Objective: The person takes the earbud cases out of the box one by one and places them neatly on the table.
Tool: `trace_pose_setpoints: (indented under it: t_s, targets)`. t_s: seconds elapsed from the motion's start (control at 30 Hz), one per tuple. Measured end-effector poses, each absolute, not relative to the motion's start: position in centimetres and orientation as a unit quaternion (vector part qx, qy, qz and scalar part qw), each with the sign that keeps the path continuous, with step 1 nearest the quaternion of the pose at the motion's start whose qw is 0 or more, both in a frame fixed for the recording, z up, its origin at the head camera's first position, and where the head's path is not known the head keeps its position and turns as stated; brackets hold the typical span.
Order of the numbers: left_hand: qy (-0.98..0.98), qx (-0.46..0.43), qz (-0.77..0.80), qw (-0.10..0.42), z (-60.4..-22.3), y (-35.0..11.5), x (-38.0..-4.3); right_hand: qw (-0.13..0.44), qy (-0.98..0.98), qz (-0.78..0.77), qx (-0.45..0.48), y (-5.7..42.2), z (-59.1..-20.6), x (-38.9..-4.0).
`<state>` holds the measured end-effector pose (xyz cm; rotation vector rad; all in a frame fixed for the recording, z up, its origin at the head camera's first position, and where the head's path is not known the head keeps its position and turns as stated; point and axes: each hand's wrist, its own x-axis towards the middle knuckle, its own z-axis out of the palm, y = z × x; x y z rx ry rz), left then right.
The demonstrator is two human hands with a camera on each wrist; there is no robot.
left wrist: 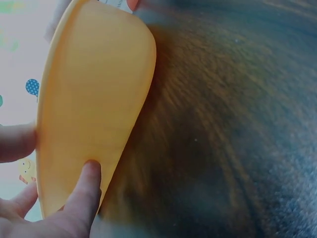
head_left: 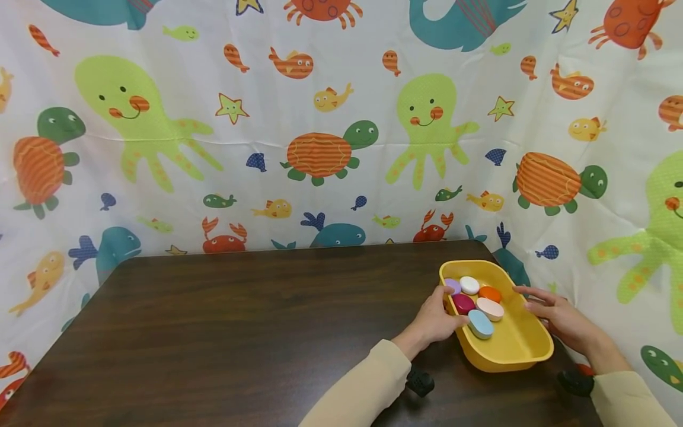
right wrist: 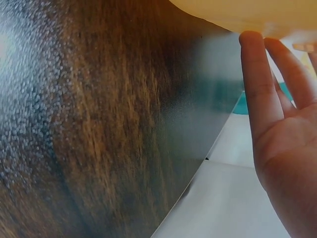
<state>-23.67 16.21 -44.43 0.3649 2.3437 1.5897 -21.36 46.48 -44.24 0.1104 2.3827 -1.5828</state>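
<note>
A yellow plastic tub (head_left: 520, 341) is at the right end of the dark table, held between both hands. My left hand (head_left: 436, 315) grips its left side, thumb at the rim and fingers against the outer wall, as the left wrist view shows. On the opposite side my right hand (head_left: 567, 322) holds the tub, with fingertips touching its outside low down in the right wrist view. Inside, bunched toward the left and far end, lie smooth oval pieces: light blue (head_left: 481, 324), pale pink (head_left: 490, 309), magenta (head_left: 463, 304), orange (head_left: 490, 294), white (head_left: 469, 285) and lilac (head_left: 452, 286).
The dark wooden table (head_left: 213, 338) stretches to the left. Behind it and along the right hangs a white curtain (head_left: 368, 196) printed with sea animals. A black wrist device (head_left: 420, 381) sits under the left wrist, another (head_left: 576, 382) by the right one.
</note>
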Motion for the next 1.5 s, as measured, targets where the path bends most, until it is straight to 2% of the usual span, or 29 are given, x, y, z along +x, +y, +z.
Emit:
trace_pose_setpoints:
  t_s: [1.5]
  targets:
    - [0.809, 0.12, 0.551, 0.167, -44.2, 15.3, -24.0, 0.148, 0.82, -0.551, 0.044, 45.5, -43.9, -21.3]
